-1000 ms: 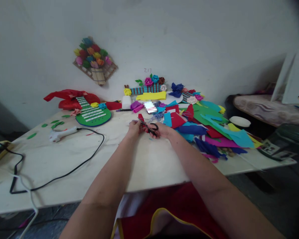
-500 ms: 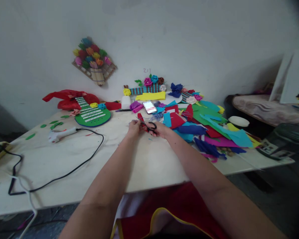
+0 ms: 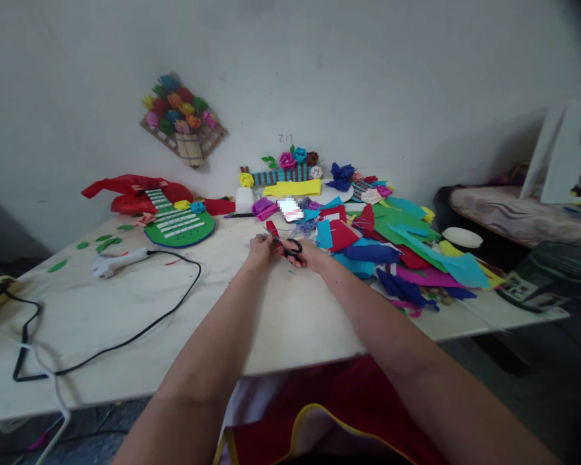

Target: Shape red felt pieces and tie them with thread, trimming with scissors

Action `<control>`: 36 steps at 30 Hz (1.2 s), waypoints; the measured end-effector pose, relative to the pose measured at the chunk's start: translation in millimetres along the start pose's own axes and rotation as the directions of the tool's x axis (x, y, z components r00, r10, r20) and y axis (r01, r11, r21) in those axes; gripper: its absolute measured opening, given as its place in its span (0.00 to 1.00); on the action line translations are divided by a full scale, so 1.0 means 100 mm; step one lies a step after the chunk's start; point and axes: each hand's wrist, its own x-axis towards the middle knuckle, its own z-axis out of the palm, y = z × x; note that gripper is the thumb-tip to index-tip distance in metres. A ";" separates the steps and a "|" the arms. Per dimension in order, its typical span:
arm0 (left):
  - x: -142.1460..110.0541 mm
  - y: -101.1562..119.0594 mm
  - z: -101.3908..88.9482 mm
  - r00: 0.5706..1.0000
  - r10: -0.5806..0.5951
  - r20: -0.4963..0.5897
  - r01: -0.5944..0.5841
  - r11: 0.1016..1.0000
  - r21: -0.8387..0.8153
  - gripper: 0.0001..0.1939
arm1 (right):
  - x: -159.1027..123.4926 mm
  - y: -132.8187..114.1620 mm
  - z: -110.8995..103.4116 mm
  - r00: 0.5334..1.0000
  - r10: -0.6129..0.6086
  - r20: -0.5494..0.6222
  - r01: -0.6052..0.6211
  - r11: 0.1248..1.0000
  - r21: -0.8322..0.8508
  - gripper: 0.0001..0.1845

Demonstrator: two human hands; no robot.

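My right hand [image 3: 308, 254] is closed on a pair of black-handled scissors [image 3: 294, 247], with the blades pointing left toward my other hand. Pinched in my left hand [image 3: 260, 250] is a small piece of red crepe paper [image 3: 272, 228], its top end sticking up above the fingers. The blades cross the red piece close to my left fingertips; whether they cut into it is too small to tell. Just beyond both hands lies a phone [image 3: 290, 209] with a lit, blurred screen. A tangle of bluish thread [image 3: 306, 227] sits beside it.
Coloured paper scraps [image 3: 416, 248] pile up on the right of the table [image 3: 300, 323]. To the left are a glue gun [image 3: 121, 261] with a black cord [image 3: 140, 336], green paper leaves [image 3: 109, 244] and a green guitar-shaped board [image 3: 186, 226]. A dark glass container [image 3: 552, 278] stands at the right edge.
The scissors have shifted very slightly in my right hand, with the handles a little more open to view. Otherwise both hands stay in the same place over the table.
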 end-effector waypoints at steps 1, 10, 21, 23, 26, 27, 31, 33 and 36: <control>0.00 0.00 0.00 1.000 0.006 0.015 -0.006 1.000 0.009 0.03 | 0.00 0.00 0.00 1.000 -0.002 -0.005 0.002 1.000 -0.001 0.22; -0.01 0.02 0.00 0.999 0.021 0.035 -0.022 0.999 0.029 0.09 | -0.01 -0.03 0.03 0.998 -0.047 -0.043 0.047 0.999 0.006 0.22; 0.01 0.01 -0.01 0.999 0.016 0.048 -0.017 1.000 0.020 0.08 | 0.02 0.02 0.04 0.999 -0.034 -0.014 0.035 0.999 0.012 0.21; 0.00 0.00 -0.01 0.998 0.022 0.062 -0.023 1.000 0.021 0.09 | 0.02 0.03 0.04 0.999 -0.035 -0.012 0.035 0.999 0.026 0.21; 0.01 0.00 -0.01 0.997 0.029 0.075 -0.031 0.999 0.023 0.09 | 0.01 0.02 0.04 0.999 -0.041 -0.024 0.042 0.998 0.036 0.21; 0.01 -0.01 -0.01 0.997 0.032 0.070 -0.034 0.999 0.024 0.09 | 0.00 0.02 0.04 0.999 -0.042 -0.030 0.043 0.998 0.036 0.21; 0.03 -0.02 -0.02 0.997 0.044 0.065 -0.046 0.999 0.029 0.10 | -0.01 -0.01 0.04 0.997 -0.063 -0.035 0.065 0.997 0.032 0.21; 0.03 -0.02 -0.03 0.996 0.050 0.075 -0.052 0.998 0.027 0.10 | -0.02 -0.02 0.04 0.996 -0.078 -0.030 0.080 0.996 0.042 0.21; 0.04 -0.02 -0.03 0.997 0.050 0.066 -0.052 0.998 0.023 0.09 | -0.03 -0.02 0.05 0.996 -0.083 -0.038 0.085 0.994 0.061 0.20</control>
